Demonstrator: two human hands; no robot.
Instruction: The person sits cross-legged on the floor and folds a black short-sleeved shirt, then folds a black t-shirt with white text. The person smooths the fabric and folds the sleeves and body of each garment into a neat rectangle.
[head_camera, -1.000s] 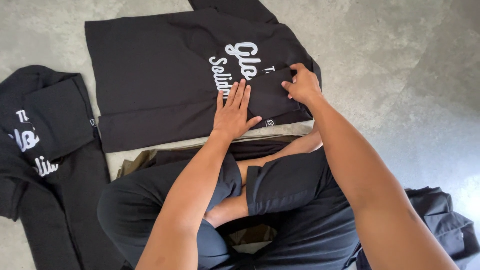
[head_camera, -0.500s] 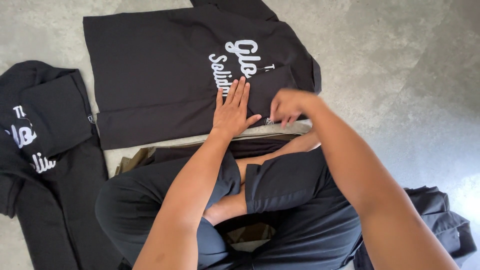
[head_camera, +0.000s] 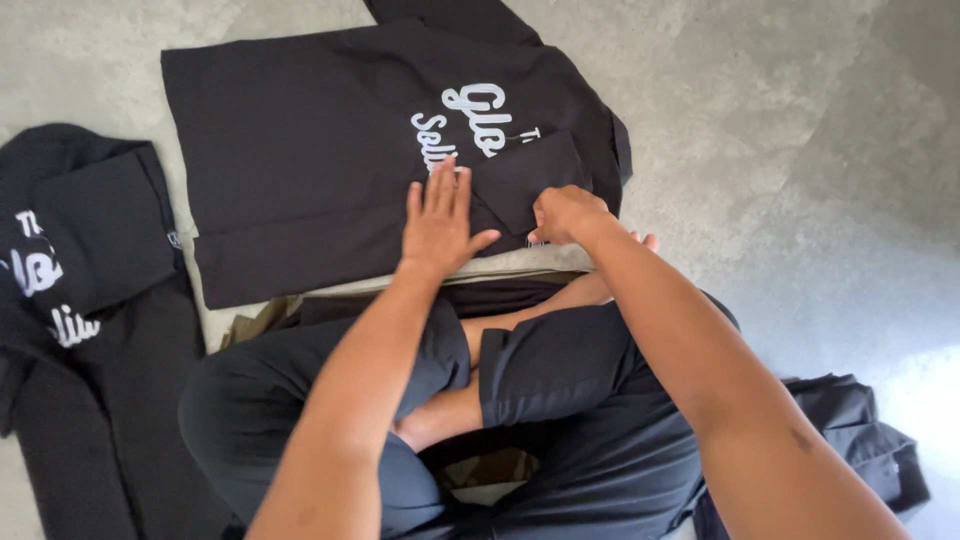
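2 bare forearms, black shorts, dark top, left hand (head_camera: 438, 222), right hand (head_camera: 563, 213)

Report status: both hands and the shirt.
Left hand flat on black shirt, fingers spread. Right hand pinching folded sleeve flap near the white lettering. Nothing in the way; second dark garment lies apart on the left.
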